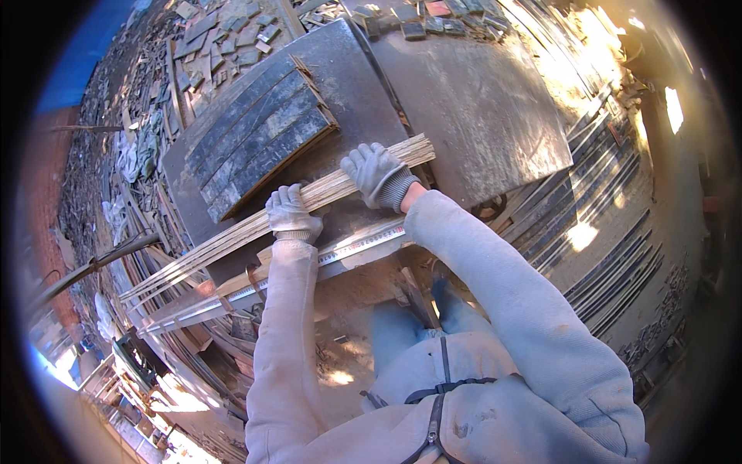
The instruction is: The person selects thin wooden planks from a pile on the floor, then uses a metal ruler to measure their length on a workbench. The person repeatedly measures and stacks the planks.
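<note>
A bundle of long, pale plywood strips (328, 189) lies slantwise over the near part of a dark worktable (340, 69). My left hand (292, 213), in a grey knit glove, is closed over the strips near their middle. Farther right, my right hand (377, 176), gloved the same way, grips them close to their right end. The fingers of both hands curl over the far edge of the bundle. Just beyond the strips rests a stack of dark-faced boards (263, 139). A measuring tape (363, 241) runs along the table's near edge, below my hands.
A second brown panel (479, 108) adjoins the table on the right, with a narrow gap between them. Wood offcuts (232, 39) are heaped behind. Long dark strips (618, 263) lie on the ground at right. A thin pole (100, 267) juts in from the left.
</note>
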The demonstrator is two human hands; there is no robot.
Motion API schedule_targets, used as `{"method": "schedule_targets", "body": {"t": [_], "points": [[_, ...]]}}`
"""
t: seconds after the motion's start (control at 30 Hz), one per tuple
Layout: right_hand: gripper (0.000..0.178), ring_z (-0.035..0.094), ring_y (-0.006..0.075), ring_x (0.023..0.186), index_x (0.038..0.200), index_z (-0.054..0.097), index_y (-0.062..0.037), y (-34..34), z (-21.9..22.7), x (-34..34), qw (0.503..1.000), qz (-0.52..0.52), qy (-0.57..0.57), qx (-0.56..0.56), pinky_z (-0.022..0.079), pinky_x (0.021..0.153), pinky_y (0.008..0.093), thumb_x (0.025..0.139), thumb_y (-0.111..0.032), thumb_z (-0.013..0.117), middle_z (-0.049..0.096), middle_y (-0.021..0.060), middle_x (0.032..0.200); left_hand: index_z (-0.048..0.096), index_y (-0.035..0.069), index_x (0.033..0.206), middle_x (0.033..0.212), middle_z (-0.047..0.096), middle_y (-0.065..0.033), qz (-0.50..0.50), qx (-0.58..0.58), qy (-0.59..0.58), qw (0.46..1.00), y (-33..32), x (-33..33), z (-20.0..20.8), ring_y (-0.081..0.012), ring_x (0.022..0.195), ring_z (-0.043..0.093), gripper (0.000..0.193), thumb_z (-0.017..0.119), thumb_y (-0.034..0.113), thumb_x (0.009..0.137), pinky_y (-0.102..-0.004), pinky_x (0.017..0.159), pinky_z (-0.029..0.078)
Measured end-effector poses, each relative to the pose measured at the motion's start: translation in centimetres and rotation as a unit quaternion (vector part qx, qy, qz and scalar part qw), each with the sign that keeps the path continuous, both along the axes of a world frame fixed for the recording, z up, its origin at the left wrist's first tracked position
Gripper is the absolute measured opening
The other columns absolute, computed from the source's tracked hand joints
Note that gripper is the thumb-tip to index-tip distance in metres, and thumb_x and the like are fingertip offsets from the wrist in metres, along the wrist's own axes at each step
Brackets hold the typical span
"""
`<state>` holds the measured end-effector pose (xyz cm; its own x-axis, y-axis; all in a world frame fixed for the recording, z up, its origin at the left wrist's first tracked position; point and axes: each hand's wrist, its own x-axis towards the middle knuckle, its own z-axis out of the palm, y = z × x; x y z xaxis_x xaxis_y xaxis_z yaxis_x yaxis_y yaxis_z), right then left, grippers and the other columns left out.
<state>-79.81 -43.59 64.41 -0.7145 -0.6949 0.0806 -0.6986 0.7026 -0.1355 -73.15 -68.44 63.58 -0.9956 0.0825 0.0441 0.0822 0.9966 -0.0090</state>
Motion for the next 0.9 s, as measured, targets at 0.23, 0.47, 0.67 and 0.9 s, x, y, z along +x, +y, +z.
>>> {"method": "schedule_targets", "body": {"t": [0.23,0.47,0.67,0.9], "points": [[0.032,0.062,0.0262,0.103,0.115,0.063,-0.0074,-0.2,-0.5,0.3,1.000,-0.004,0.016,0.017,0.048,0.088,0.0394,0.088,-0.025,0.065,0.064,0.0112,0.107,0.059,0.012,0.129,0.119,0.058,-0.0107,0.022,-0.008,-0.018,1.000,-0.1,-0.2,-0.6,-0.0324,0.119,0.056,0.074,0.086,0.036,0.065,-0.0456,0.112,0.039],[0.041,0.062,0.0253,0.099,0.113,0.064,-0.0074,0.1,-0.7,0.6,0.999,0.005,0.039,-0.006,0.048,0.085,0.0386,0.079,-0.027,0.072,0.065,0.0100,0.105,0.060,0.010,0.120,0.107,0.060,-0.0112,-0.035,0.002,0.100,0.994,-0.1,0.3,-1.2,-0.0353,0.104,0.059,0.074,0.092,0.043,0.062,-0.0493,0.097,0.045],[0.049,0.063,0.0247,0.104,0.117,0.065,-0.0064,0.3,0.0,0.5,0.999,0.005,0.023,0.021,0.049,0.089,0.0370,0.075,-0.029,0.077,0.067,0.0081,0.105,0.059,0.009,0.123,0.109,0.060,-0.0112,-0.040,0.019,0.078,0.996,-0.1,0.0,-1.3,-0.0352,0.106,0.059,0.079,0.094,0.037,0.058,-0.0491,0.100,0.045],[0.058,0.064,0.0240,0.108,0.118,0.065,-0.0078,0.3,0.5,0.5,1.000,0.006,0.006,0.016,0.049,0.092,0.0363,0.070,-0.033,0.085,0.068,0.0085,0.111,0.059,0.009,0.121,0.109,0.060,-0.0122,-0.054,0.013,0.104,0.993,-0.2,0.1,-1.4,-0.0358,0.105,0.060,0.076,0.093,0.036,0.059,-0.0490,0.098,0.046]]}}
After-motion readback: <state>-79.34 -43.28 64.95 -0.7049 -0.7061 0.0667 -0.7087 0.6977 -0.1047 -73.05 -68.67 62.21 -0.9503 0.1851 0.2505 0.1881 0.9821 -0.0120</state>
